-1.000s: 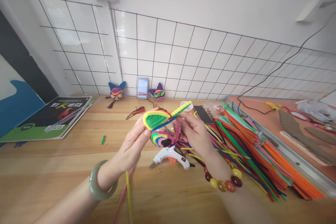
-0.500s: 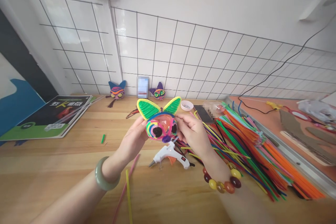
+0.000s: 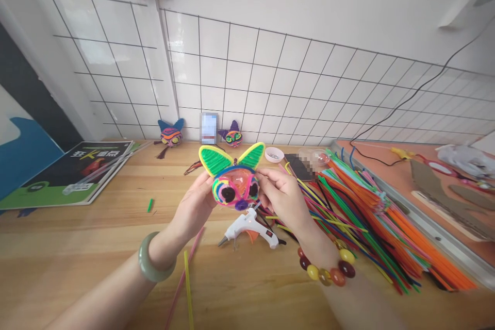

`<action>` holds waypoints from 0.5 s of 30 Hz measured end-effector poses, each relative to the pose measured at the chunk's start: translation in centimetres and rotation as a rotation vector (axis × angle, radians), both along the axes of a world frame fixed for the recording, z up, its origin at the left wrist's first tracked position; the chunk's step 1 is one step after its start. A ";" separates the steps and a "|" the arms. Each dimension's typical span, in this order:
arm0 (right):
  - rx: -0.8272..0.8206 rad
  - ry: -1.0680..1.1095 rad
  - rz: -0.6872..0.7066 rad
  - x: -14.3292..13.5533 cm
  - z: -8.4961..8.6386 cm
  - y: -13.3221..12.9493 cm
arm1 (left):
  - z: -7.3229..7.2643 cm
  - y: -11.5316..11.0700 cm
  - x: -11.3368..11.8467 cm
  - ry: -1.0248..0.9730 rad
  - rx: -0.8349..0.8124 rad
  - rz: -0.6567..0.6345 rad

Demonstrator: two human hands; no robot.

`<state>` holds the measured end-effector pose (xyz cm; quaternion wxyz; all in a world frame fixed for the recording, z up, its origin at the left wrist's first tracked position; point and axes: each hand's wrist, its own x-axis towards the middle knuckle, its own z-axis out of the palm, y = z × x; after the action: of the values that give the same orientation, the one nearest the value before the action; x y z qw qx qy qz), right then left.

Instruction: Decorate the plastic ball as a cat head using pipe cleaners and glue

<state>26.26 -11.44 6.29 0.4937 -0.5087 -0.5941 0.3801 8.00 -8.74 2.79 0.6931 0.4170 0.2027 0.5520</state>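
Note:
Between my two hands, above the table, is a colourful animal head made of pipe cleaners (image 3: 234,179). It has green ears edged in yellow, black eyes, a purple nose and a clear orange-tinted forehead. My left hand (image 3: 196,200) grips its left side, fingers partly hidden behind it. On the other side my right hand (image 3: 281,193) pinches the edge by the right eye. Just below the head, a white hot glue gun (image 3: 247,228) stands on the wooden table (image 3: 116,263), its nozzle pointing left. A pink pipe cleaner and a yellow pipe cleaner (image 3: 188,289) lie near my left forearm.
Bundles of pipe cleaners (image 3: 386,227) spread over the right side. At the back are a blue-eared head (image 3: 170,133), a phone (image 3: 209,129), a purple-eared head (image 3: 233,135) and a small pink bowl (image 3: 274,154). A magazine (image 3: 93,165) lies left; a green scrap (image 3: 150,205) lies nearer.
The view has shifted slightly, so most things appear a little further left. Both hands keep hold of the pipe-cleaner head, which is almost unmoved.

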 end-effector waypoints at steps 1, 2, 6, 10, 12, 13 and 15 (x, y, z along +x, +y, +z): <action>0.001 0.000 0.000 0.0 0.0 0.0 | 0.0 0.0 0.0 -0.003 0.001 -0.002; 0.001 -0.001 -0.001 0.0 0.0 0.0 | 0.1 0.0 0.0 -0.004 0.002 -0.004; -0.007 -0.010 -0.006 0.0 0.1 -0.1 | 0.2 0.0 0.0 0.004 -0.001 -0.007; 0.008 -0.034 0.004 0.0 0.2 -0.1 | 0.0 0.0 0.0 0.003 -0.012 -0.011; 0.017 -0.042 0.005 0.1 0.2 -0.1 | -0.1 0.1 0.0 -0.005 -0.004 -0.023; 0.017 -0.042 0.004 0.1 0.2 -0.1 | -0.1 0.1 0.0 -0.008 0.002 -0.028; 0.014 -0.035 0.003 0.1 0.1 -0.1 | -0.2 0.1 0.1 -0.016 0.009 -0.030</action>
<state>26.33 -11.49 6.41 0.4861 -0.5108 -0.6062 0.3678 8.07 -8.64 2.62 0.7011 0.4185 0.1885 0.5457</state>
